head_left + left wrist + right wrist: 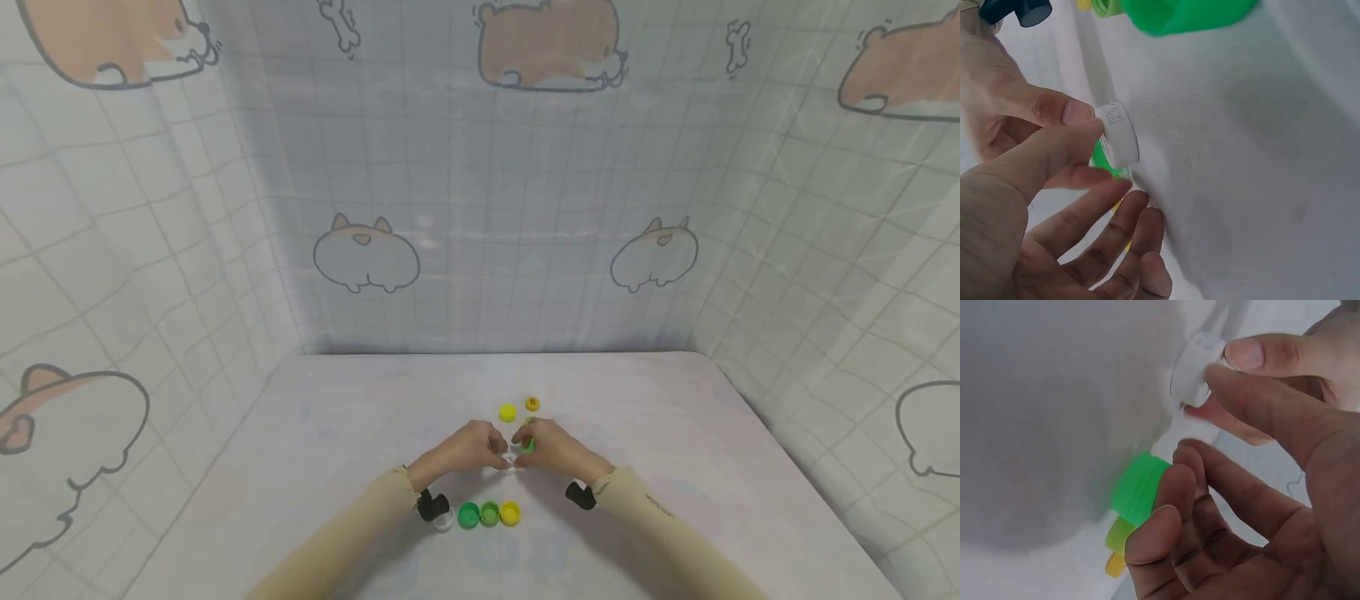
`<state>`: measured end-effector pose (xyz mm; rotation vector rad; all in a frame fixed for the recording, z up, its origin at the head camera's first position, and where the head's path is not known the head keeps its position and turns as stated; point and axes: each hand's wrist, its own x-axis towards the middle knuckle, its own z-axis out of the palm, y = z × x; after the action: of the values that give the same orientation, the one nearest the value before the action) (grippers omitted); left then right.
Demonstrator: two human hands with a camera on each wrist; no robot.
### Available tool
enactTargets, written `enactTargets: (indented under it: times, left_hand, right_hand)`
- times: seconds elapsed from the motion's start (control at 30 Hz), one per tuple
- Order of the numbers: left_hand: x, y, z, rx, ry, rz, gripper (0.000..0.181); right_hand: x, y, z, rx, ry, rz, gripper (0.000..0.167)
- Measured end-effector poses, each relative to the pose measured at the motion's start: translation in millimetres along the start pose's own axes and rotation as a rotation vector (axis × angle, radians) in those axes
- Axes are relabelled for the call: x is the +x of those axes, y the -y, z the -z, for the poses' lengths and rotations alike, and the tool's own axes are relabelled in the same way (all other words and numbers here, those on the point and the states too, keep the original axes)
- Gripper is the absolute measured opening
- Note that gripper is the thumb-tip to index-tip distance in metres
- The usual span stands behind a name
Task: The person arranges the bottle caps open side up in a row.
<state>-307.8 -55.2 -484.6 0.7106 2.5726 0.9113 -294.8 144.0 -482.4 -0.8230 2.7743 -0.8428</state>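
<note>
Between the two hands is a small white cap (510, 462), its side printed with faint lettering in the left wrist view (1120, 136). My left hand (468, 448) has its thumb on the cap, fingers curved near its lower edge. From the other side my right hand (555, 448) puts its thumb against the same cap (1192, 372), its other fingers curled below. A green cap (1141, 487) stands just beyond the right fingertips, with a light green one (1120, 534) and a yellow-orange one (1115, 565) behind it.
Nearer the body, a row holds a white cap (444, 522), a green cap (468, 515), a light green cap (490, 513) and a yellow cap (511, 513). Beyond the hands lie a yellow cap (507, 413) and an orange-yellow one (532, 404). Patterned curtains surround the table.
</note>
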Motion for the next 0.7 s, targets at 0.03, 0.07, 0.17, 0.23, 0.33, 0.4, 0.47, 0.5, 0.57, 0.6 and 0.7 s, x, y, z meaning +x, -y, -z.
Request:
enactTargets:
  times: [0.03, 0.07, 0.17, 0.23, 0.33, 0.4, 0.47, 0.5, 0.57, 0.6, 0.7]
  left_hand:
    - [-0.1, 0.1, -0.1, -0.003, 0.003, 0.008, 0.026]
    - [-0.5, -0.1, -0.1, -0.004, 0.007, 0.013, 0.023]
    - [-2.0, -0.5, 0.2, 0.004, 0.013, 0.002, 0.019]
    - [-3.0, -0.4, 0.2, 0.013, 0.011, -0.026, 0.017]
    - [-3.8, 0.1, 0.2, 0.036, 0.003, -0.074, 0.018]
    - [-4.0, 1.1, -0.5, 0.05, -0.004, -0.094, 0.02]
    - [-4.4, 1.5, -1.2, 0.06, -0.01, -0.099, 0.021]
    - [-4.7, 1.7, -1.7, 0.063, -0.012, -0.097, 0.022]
    - [-5.8, 1.5, -2.3, 0.066, -0.017, -0.095, 0.022]
    - [-6.3, 1.4, -2.7, 0.068, -0.02, -0.096, 0.022]
    - [-8.1, 0.5, -2.8, 0.064, -0.032, -0.099, 0.022]
  right_hand:
    - [-0.2, -0.2, -0.8, 0.009, 0.004, 0.004, 0.027]
    - [-0.6, -0.1, -1.3, 0.019, 0.01, 0.005, 0.024]
    - [-2.1, 0.8, -2.7, 0.029, 0.022, 0.008, 0.02]
    - [-2.5, 1.7, -3.8, 0.017, 0.021, 0.017, 0.02]
    - [-2.8, 2.8, -5.7, -0.01, 0.011, 0.027, 0.019]
    - [-3.0, 3.6, -7.0, -0.025, 0.002, 0.031, 0.018]
    - [-3.3, 4.6, -8.0, -0.023, 0.001, 0.027, 0.019]
    - [-3.5, 5.1, -8.6, -0.023, 0.002, 0.027, 0.019]
    - [-4.0, 5.9, -9.6, -0.021, 0.005, 0.025, 0.02]
    - [-4.1, 6.1, -10.0, -0.023, 0.007, 0.024, 0.021]
    - [-4.8, 6.3, -10.4, -0.043, -0.002, 0.045, 0.022]
